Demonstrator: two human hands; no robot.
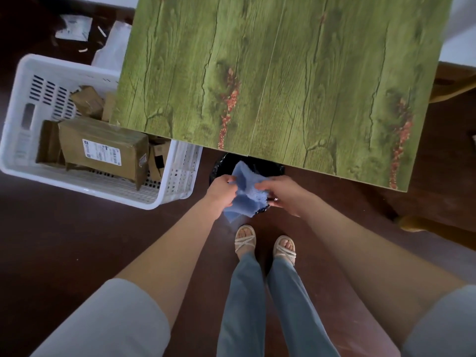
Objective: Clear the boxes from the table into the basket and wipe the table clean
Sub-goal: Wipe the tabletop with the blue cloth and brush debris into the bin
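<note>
Both left hand (221, 188) and right hand (282, 194) pinch the cloth (247, 198) mid-frame, fingers (261, 187) grasping its edges; soft, limp, light, likely best bunched.

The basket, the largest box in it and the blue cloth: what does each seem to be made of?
The basket looks like white moulded plastic: smooth walls pierced by regular slots and holes. The largest box seems brown cardboard, matte, with creased edges and a stuck-on printed label. The blue cloth is thin, soft fabric, perhaps microfibre or nonwoven; it crumples and hangs in folds.
</note>
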